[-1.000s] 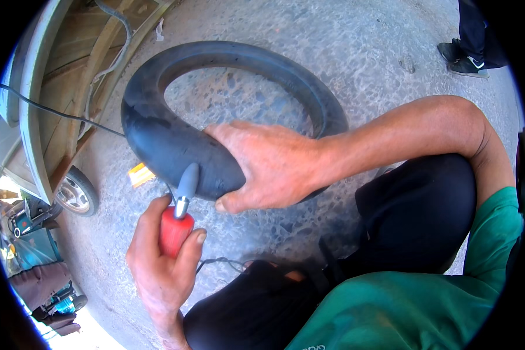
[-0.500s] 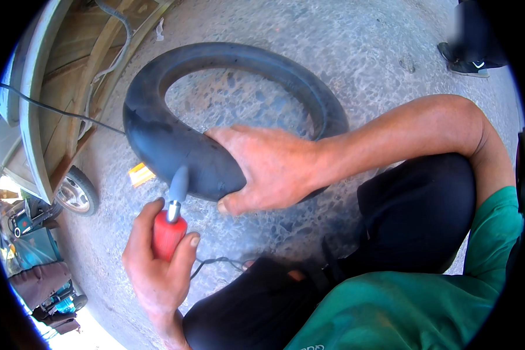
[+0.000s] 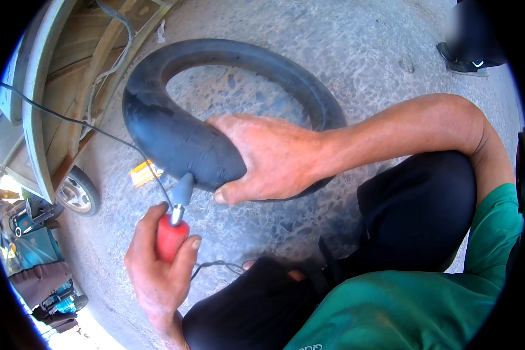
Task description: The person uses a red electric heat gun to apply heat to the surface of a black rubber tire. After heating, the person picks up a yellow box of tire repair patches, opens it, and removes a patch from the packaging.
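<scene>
A swollen black inner tube (image 3: 169,134) is tilted up from the ground, its near side bulging most. My right hand (image 3: 274,157) grips this near side, fingers over the top and thumb at the lower edge. In my left hand (image 3: 157,274) is a red-handled rotary grinder (image 3: 172,236) with a metal collar and a grey cone-shaped tip (image 3: 183,189). The cone points up at the tube's lower edge, overlapping it in view; whether they touch I cannot tell. A thin black cord (image 3: 114,137) runs down from the upper left to behind the tool.
A yellow-and-white packet (image 3: 143,174) lies on the stony ground behind the tube. A metal cart body (image 3: 70,76) with a small wheel (image 3: 77,191) stands at the left. Tools and bags (image 3: 38,256) sit at the lower left. Another person's shoe (image 3: 464,63) shows at the upper right.
The grinder has come slightly toward me and right, its cone shifting from over the tube's side to its lower edge. The tube's near side has risen slightly. The cord has swung closer to the tool.
</scene>
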Motion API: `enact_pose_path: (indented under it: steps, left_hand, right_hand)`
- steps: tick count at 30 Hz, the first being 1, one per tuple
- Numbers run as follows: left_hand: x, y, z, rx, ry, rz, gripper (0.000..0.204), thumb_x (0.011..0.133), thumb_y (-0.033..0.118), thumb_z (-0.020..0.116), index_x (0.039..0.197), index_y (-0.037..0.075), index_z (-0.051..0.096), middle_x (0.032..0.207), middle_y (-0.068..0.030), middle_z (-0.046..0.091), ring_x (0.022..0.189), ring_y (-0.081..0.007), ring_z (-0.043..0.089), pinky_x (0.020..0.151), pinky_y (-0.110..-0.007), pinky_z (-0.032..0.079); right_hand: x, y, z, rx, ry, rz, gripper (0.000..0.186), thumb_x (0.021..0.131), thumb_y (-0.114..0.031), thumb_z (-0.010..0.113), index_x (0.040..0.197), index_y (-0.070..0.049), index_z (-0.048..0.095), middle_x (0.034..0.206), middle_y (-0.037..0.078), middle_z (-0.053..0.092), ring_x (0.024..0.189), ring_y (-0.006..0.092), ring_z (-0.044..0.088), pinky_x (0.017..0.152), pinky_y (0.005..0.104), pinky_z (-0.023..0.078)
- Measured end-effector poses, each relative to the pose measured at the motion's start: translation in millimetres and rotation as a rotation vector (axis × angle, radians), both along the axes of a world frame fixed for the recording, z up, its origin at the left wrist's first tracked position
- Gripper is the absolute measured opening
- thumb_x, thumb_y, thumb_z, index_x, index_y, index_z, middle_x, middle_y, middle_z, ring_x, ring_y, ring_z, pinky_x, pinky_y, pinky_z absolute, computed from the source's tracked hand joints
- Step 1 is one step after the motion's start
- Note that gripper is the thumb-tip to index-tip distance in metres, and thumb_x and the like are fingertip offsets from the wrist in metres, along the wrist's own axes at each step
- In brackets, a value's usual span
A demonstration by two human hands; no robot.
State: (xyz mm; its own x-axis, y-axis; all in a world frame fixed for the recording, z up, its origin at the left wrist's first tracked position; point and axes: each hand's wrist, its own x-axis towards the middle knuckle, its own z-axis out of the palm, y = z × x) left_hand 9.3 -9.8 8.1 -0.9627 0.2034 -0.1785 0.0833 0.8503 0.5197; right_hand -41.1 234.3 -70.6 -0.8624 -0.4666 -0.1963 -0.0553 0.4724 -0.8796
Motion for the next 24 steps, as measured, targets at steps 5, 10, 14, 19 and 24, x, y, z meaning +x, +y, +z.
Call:
enact_pose_path:
  steps: [5,10,14,19,24]
  left_hand:
    - [-0.8,-1.3,-1.9,0.009,0.027,-0.005,0.057,0.076,0.007,0.081,0.128,-0.002,0.061,0.102,-0.0221,0.07,0.091,-0.0312,0.071,0.085,-0.039,0.055]
    - [-0.6,1.7,-0.1,0.007,0.028,-0.017,0.055,0.078,0.009,0.079,0.128,-0.001,0.06,0.1,-0.0198,0.069,0.091,-0.0279,0.068,0.086,-0.038,0.054]
    - [-1.0,1.9,-1.8,0.012,0.045,-0.035,0.056,0.076,0.007,0.081,0.128,-0.001,0.061,0.1,-0.0216,0.069,0.09,-0.0304,0.071,0.084,-0.039,0.055]
    - [-0.9,4.0,-2.6,0.023,0.028,-0.026,0.054,0.078,0.008,0.078,0.128,0.0,0.06,0.099,-0.0193,0.069,0.09,-0.0276,0.068,0.085,-0.038,0.054]
    - [-2.1,4.6,-2.5,0.023,0.044,-0.038,0.055,0.076,0.007,0.081,0.127,0.0,0.061,0.098,-0.0203,0.069,0.088,-0.0295,0.07,0.082,-0.039,0.054]
  right_hand:
    - [1.0,0.4,1.1,0.0,0.009,-0.004,0.087,0.077,-0.036,0.08,0.137,0.015,0.044,0.114,0.028,0.059,0.1,0.0363,0.065,0.087,0.0434,0.056]
    - [1.5,-0.2,-0.6,0.004,0.004,0.005,0.088,0.077,-0.035,0.081,0.138,0.016,0.043,0.116,0.029,0.06,0.102,0.0368,0.065,0.089,0.0437,0.056]
    - [1.9,-0.2,-0.5,0.005,0.021,-0.001,0.088,0.077,-0.035,0.081,0.138,0.016,0.043,0.116,0.029,0.06,0.102,0.0368,0.065,0.09,0.0435,0.056]
    - [1.7,-1.4,-1.8,0.006,0.022,0.004,0.087,0.077,-0.034,0.081,0.137,0.016,0.044,0.116,0.03,0.06,0.103,0.0374,0.066,0.09,0.0439,0.056]
    - [1.2,-2.4,-1.9,-0.003,0.021,0.009,0.086,0.077,-0.034,0.08,0.137,0.016,0.044,0.116,0.03,0.06,0.103,0.0373,0.066,0.09,0.0444,0.056]
